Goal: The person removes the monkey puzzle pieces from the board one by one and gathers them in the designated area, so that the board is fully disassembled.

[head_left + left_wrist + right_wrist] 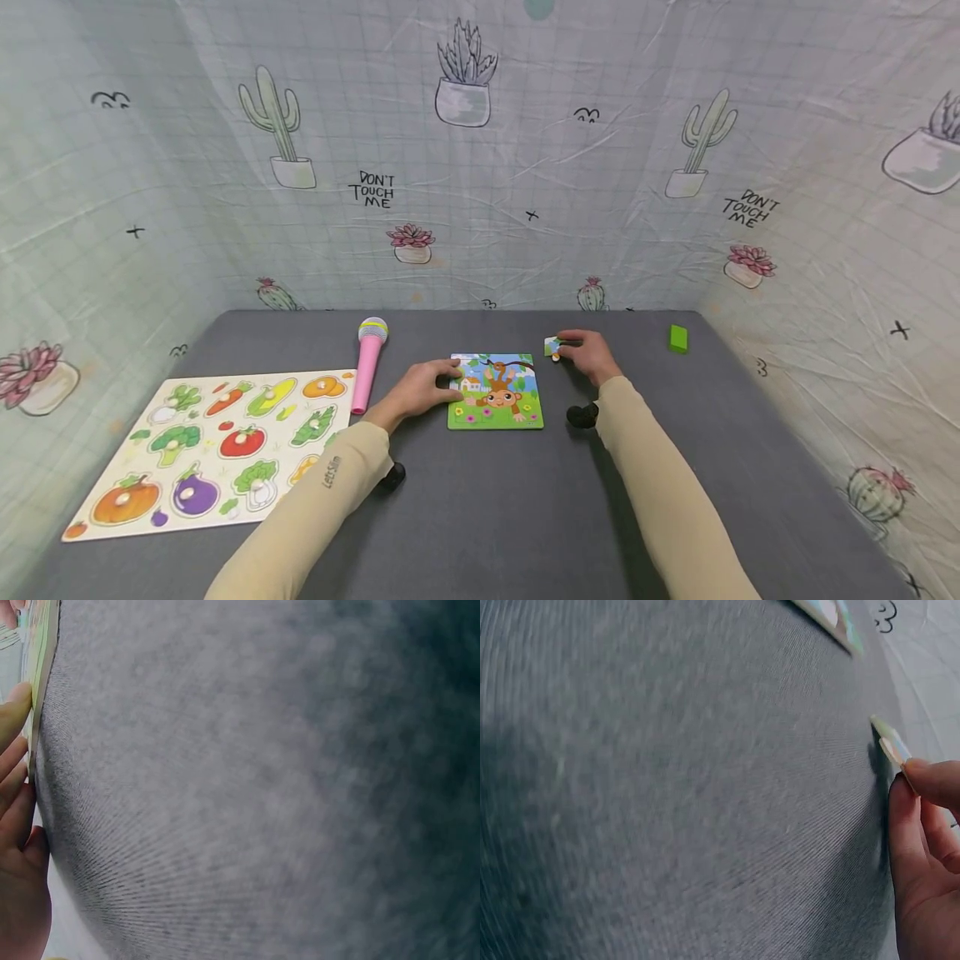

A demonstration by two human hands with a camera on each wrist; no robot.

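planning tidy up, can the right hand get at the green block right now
Probably yes: nothing visible stands between the right hand and the green block, though that hand pinches a puzzle piece that may need setting down.

Monkey puzzle [495,396] lying flat, small piece [551,344] apart

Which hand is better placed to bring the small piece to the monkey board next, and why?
Right, I'd judge: the right hand pinches the small piece, just off the board's right side. The left hand touches the monkey board at its left edge, so it seems better suited to steadying.
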